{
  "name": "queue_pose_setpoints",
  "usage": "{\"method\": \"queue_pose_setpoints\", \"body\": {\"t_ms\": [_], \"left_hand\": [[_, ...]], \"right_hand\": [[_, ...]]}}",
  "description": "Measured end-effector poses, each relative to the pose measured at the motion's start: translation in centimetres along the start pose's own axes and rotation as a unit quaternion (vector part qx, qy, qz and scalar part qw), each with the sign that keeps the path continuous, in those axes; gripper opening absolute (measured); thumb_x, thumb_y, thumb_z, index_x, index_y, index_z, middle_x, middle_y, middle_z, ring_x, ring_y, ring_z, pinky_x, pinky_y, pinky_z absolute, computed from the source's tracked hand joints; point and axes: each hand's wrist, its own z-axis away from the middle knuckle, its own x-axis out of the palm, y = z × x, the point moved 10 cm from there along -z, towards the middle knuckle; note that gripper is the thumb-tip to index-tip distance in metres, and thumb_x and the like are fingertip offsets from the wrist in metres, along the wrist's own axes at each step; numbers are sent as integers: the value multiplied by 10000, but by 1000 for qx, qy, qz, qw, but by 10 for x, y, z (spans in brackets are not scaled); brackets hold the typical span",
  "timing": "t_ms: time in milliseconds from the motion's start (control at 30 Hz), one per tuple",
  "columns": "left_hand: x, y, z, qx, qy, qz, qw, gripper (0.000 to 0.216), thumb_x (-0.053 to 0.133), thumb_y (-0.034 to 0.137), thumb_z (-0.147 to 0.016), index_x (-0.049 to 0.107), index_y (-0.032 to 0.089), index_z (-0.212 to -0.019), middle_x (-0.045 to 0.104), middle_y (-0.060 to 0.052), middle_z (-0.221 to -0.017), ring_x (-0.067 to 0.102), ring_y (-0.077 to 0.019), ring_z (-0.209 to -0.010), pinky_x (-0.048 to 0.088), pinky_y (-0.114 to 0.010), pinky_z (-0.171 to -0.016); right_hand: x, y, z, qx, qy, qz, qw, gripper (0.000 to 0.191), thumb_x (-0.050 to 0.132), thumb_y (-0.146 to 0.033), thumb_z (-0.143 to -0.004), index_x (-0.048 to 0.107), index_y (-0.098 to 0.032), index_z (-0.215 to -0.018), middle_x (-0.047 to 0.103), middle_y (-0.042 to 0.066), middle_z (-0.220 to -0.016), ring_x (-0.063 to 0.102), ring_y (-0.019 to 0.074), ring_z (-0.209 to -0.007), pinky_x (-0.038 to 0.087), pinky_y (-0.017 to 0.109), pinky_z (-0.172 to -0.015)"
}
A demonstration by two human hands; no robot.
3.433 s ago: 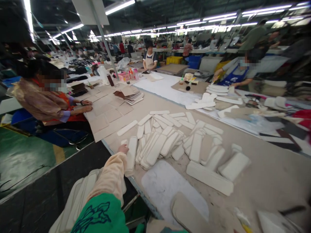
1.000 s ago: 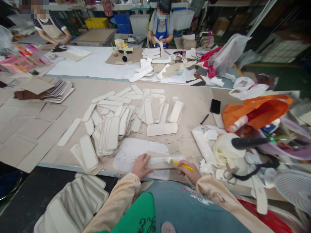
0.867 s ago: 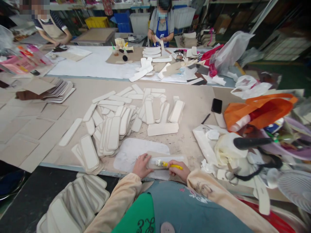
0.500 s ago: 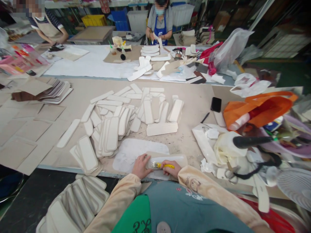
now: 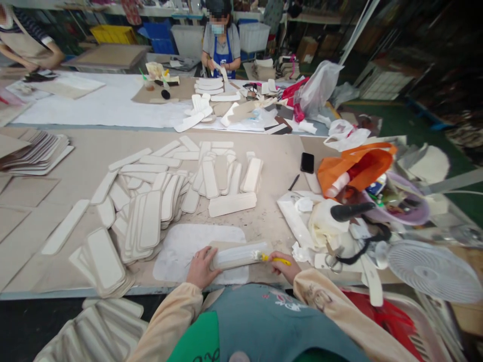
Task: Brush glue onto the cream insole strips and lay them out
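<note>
My right hand is closed round the yellow handle of a brush. The brush's bristles, thick with white paste, touch the right part of a long beige strip that carries a wet white coat. At the strip's left end lies my left hand, fingers and thumb spread, pressing on it. Beneath the strip is a white sheet with rounded corners. A loose heap of pale rounded strips covers the table beyond my left hand.
More strips lie below the table edge at left. On the right are a phone, a black pen, an orange bag, a white container with a black handle and a fan. A co-worker works across the table.
The brush in my right hand has moved right along the strip, away from my left hand, and more of the strip is white. The view has turned to the right.
</note>
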Motion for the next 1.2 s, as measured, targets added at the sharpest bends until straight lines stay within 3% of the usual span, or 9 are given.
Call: {"method": "queue_pose_setpoints", "body": {"t_ms": [167,367,500,700,1000,1200], "left_hand": [[1,0,0,6,-1,-8,1000,690,751,349,-644,534,186,-1278,496,-155,-1284,480,-326,-1148,419,-485,-996],[-1,2,0,2,2,-13,1000,667,746,351,-649,536,221,-1269,506,-135,-1282,492,-322,-1143,428,-489,-986],[-1,1,0,-6,2,-14,1000,685,752,356,-636,530,232,-1272,508,-130,-1283,494,-321,-1143,428,-491,-984],[-2,3,0,-8,-3,-15,1000,690,752,346,-636,521,233,-1276,507,-123,-1285,494,-315,-1147,423,-483,-991],[-2,2,0,-18,-12,1,1000,698,757,322,-630,524,201,-1276,495,-134,-1292,481,-311,-1165,403,-462,-1013],[-2,1,0,-38,-23,6,999,721,768,337,-610,522,190,-1271,499,-145,-1299,477,-316,-1170,396,-469,-1006]], "right_hand": [[-33,6,8,-5,49,19,999,202,500,-307,-673,611,-199,-803,584,-30,-530,512,123,-470,431,240,-504],[-56,1,18,-31,79,83,993,207,497,-297,-692,632,-202,-816,586,-29,-537,527,136,-508,436,254,-541],[-51,-14,24,-78,86,138,984,217,490,-318,-732,636,-207,-848,610,-13,-581,557,151,-535,452,270,-557],[-16,-15,11,-62,44,64,995,205,499,-318,-716,631,-208,-826,596,-18,-550,551,148,-507,455,263,-525],[-51,-13,10,-28,128,43,990,233,479,-321,-692,616,-201,-837,582,-32,-538,510,134,-480,429,258,-510],[-48,-17,9,-17,140,41,989,238,479,-325,-697,600,-207,-865,564,-42,-527,481,127,-458,402,253,-491]]}}
